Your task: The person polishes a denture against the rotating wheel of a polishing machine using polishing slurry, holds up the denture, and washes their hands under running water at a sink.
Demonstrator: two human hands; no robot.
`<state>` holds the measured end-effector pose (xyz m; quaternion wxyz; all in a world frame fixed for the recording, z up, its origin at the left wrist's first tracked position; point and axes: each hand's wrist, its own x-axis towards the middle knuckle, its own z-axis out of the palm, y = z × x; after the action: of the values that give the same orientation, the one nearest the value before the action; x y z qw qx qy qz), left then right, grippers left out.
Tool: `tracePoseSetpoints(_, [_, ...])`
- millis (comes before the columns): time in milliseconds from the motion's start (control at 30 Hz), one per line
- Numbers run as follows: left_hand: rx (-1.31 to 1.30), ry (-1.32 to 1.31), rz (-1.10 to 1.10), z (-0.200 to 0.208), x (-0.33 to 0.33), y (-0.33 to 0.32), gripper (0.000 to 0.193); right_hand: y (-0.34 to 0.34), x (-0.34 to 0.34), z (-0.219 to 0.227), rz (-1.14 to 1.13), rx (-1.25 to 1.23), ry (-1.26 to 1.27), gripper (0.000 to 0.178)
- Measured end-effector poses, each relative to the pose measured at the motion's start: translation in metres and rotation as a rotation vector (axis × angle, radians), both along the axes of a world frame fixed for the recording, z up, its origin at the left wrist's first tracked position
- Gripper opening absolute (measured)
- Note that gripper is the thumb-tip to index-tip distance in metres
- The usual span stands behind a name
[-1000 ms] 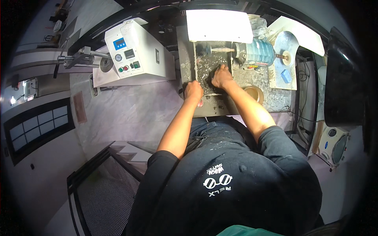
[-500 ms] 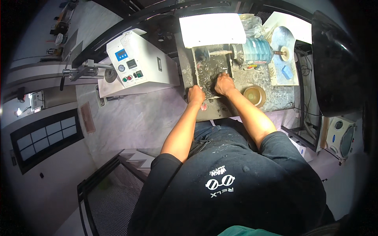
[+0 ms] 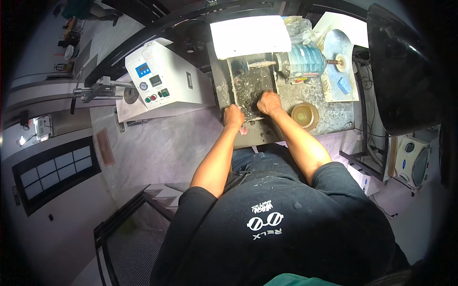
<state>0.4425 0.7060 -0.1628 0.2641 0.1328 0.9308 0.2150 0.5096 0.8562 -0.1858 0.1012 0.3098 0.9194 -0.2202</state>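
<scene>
Both my hands are at a shallow tray (image 3: pixel 233 88) of wet grey slurry set into a bench. My left hand (image 3: pixel 234 116) is closed at the tray's near left corner, fingers curled under and hidden from above. Beside its wrist shows a small pink piece (image 3: pixel 244 129); whether the hand touches it I cannot tell. My right hand (image 3: pixel 269 103) is closed in a fist at the tray's right side, low over the slurry. What either hand grips is hidden. Above the tray a tapered spindle (image 3: pixel 262 64) sticks out from a blue-green bench motor (image 3: pixel 306 61).
A round bowl of cloudy liquid (image 3: pixel 304 117) stands right of my right hand. A white panel (image 3: pixel 250 36) covers the tray's far side. A blue block (image 3: pixel 344 86) lies near a buffing wheel (image 3: pixel 339 63). A white control machine (image 3: pixel 157 81) stands left, a black curved shield (image 3: pixel 403 71) right.
The bench and hands sit slightly further left in the picture as the view shifts. My right fist has moved a little nearer to me; the left hand stays at the tray's corner.
</scene>
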Motion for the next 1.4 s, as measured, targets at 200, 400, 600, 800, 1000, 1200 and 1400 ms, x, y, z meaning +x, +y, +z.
tracePoseSetpoints(200, [-0.063,-0.018,-0.044,0.003,-0.004,0.000,0.020,-0.001,-0.002,0.006,-0.125,-0.112,-0.024,0.035])
tracePoseSetpoints(400, [-0.050,0.008,-0.056,-0.003,-0.004,-0.001,0.022,0.002,-0.001,0.004,-0.126,-0.165,-0.018,0.035])
tracePoseSetpoints(600, [-0.050,0.015,-0.075,-0.006,-0.004,0.001,0.022,0.002,0.001,-0.003,-0.174,-0.167,-0.006,0.036])
tracePoseSetpoints(800, [-0.059,-0.002,-0.061,-0.007,-0.003,-0.003,0.023,-0.020,0.000,0.002,-0.365,-0.365,-0.042,0.041])
tracePoseSetpoints(1000, [-0.015,-0.008,-0.026,-0.006,0.003,0.006,0.021,-0.016,-0.005,-0.035,-0.892,-0.869,0.184,0.039])
tracePoseSetpoints(1200, [-0.081,-0.058,-0.042,-0.013,-0.007,-0.012,0.023,0.010,-0.008,0.005,-0.493,-0.436,0.426,0.049])
tracePoseSetpoints(1400, [-0.072,-0.003,-0.043,-0.007,-0.002,0.002,0.016,0.017,-0.018,-0.039,0.062,-0.241,0.321,0.065])
